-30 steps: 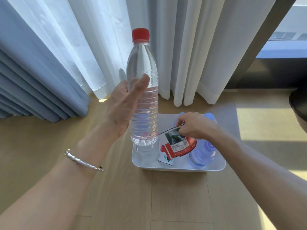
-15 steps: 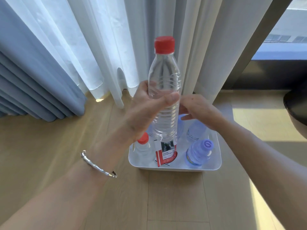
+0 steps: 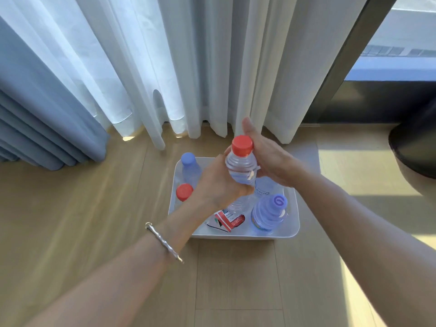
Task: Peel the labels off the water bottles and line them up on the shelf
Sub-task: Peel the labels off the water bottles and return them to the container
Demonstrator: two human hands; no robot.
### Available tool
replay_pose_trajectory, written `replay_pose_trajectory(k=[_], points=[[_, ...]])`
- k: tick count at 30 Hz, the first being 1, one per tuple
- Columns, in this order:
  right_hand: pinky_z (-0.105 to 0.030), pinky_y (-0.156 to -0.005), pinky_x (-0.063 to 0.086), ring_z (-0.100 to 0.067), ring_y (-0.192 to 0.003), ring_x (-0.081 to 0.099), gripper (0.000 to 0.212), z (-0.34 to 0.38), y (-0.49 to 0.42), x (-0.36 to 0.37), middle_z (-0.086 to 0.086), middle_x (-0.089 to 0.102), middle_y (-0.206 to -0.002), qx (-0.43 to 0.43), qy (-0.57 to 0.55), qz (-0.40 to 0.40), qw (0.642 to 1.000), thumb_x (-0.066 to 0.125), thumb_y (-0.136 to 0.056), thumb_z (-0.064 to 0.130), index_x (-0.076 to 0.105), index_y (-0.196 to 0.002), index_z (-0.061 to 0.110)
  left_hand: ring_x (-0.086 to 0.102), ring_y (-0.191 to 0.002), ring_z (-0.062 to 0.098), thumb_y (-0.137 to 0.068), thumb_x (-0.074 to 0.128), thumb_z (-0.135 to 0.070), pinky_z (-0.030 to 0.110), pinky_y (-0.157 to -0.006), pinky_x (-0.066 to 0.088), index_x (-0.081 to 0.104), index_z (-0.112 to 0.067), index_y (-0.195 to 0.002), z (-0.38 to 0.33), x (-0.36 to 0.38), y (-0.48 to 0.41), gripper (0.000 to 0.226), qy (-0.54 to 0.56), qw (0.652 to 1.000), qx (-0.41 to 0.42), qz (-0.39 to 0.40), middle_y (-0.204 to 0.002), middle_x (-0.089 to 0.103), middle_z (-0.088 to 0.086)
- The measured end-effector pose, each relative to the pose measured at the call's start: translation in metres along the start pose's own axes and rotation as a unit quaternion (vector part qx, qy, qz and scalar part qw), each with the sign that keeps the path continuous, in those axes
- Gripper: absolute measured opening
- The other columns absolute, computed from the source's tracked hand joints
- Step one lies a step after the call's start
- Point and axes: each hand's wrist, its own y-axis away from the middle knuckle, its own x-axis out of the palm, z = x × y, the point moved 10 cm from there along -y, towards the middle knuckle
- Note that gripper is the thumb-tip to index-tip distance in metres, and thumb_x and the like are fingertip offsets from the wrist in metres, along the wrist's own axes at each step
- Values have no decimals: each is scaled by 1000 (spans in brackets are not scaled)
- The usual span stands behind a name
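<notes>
Bottle [image 3: 241,166] held over the tray, both hands at it

Head view: the left hand [image 3: 218,185] gripped the bottle round its middle, fingers wrapped over the clear ribbed body, and the bottle tilted with its red cap [image 3: 242,145] toward the camera. No label showed on the part of it in sight. The right hand [image 3: 271,161] came in from the other side and lay against the bottle's shoulder just under the cap, thumb sticking up. Its fingers were hidden behind the plastic, so curled or flat, I cannot tell. A bracelet [image 3: 163,242] sat on the left wrist.

Right below the hands sat a white tray [image 3: 296,223] on the wood floor [image 3: 94,220]. In it lay a loose red and white label [image 3: 228,220] near the front edge. Upright in the tray stood a blue-cap bottle [image 3: 189,167] at the far left corner and a red-cap bottle [image 3: 184,192] just in front of it. A purple-cap bottle [image 3: 269,214] stood at the front right, and one more bottle [image 3: 265,188] showed partly behind it, under the right wrist.

White curtains [image 3: 200,67] hung down to the floor just behind the tray, and blue drapes [image 3: 40,114] hung at the left.
</notes>
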Motion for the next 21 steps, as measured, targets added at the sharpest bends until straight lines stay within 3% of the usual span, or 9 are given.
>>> replay_pose_trajectory(k=[2, 3, 6, 8, 11, 15, 19, 21], points=[[-55, -99, 45, -33, -124, 52, 103, -17, -2, -1, -8, 56, -136, 37, 1, 1, 999, 28, -51, 101, 60, -119, 29, 57, -69, 14, -70, 77, -13, 22, -60, 45, 55, -22, -91, 9, 11, -1, 32, -12, 1000, -12, 7, -72, 59, -8], [-54, -100, 45, -32, -124, 52, 100, -22, -2, -1, -7, 56, -136, 49, 0, 6, 999, 32, -58, 96, 59, -124, 26, 58, -69, 16, -69, 78, -12, 26, -62, 48, 55, -21, -89, 13, 16, -2, 32, -22, 1000, -16, 9, -71, 59, -7], [-52, -103, 43, -31, -118, 56, 66, -33, -2, 0, -9, 60, -128, 68, 1, 27, 997, 37, -90, 67, 57, -126, 15, 65, -77, 19, -62, 79, -14, 37, -71, 57, 54, -20, -101, 25, 24, -3, 46, -32, 999, -29, 6, -80, 63, -3], [-49, -102, 44, -27, -111, 57, 47, -38, -2, 2, -7, 61, -121, 72, 14, 43, 996, 38, -97, 55, 59, -115, 17, 66, -81, 21, -60, 80, -16, 41, -74, 58, 51, -20, -108, 32, 27, -4, 57, -45, 998, -37, 5, -87, 64, -1], [-44, -95, 45, -24, -96, 56, 32, -45, -3, 8, -3, 60, -105, 92, 21, 52, 994, 37, -98, 50, 56, -92, 25, 66, -81, 26, -58, 75, -19, 38, -65, 56, 51, -18, -108, 44, 33, -4, 56, -65, 996, -63, 20, -85, 64, -2], [-37, -85, 47, -18, -86, 55, 24, -52, -1, 15, -3, 58, -98, 111, 50, 79, 989, 44, -96, 34, 58, -103, 16, 66, -79, 28, -63, 66, -21, 25, -48, 35, 49, -14, -102, 53, 41, 0, 43, -116, 989, -78, 51, -72, 52, -7], [-31, -79, 54, -14, -81, 59, 24, -56, -4, 19, -4, 62, -96, 119, 112, 93, 982, 47, -92, 22, 63, -103, 7, 63, -87, 25, -72, 67, -13, 28, -60, 43, 45, -13, -109, 60, 46, 7, 42, -148, 982, -83, 86, -95, 59, 1], [-31, -79, 54, -16, -87, 60, 25, -56, -6, 20, -3, 62, -101, 122, 120, 95, 981, 47, -92, 23, 63, -106, 8, 63, -85, 25, -72, 69, -13, 29, -58, 43, 44, -11, -112, 60, 45, 10, 48, -148, 979, -91, 102, -92, 58, 0]])
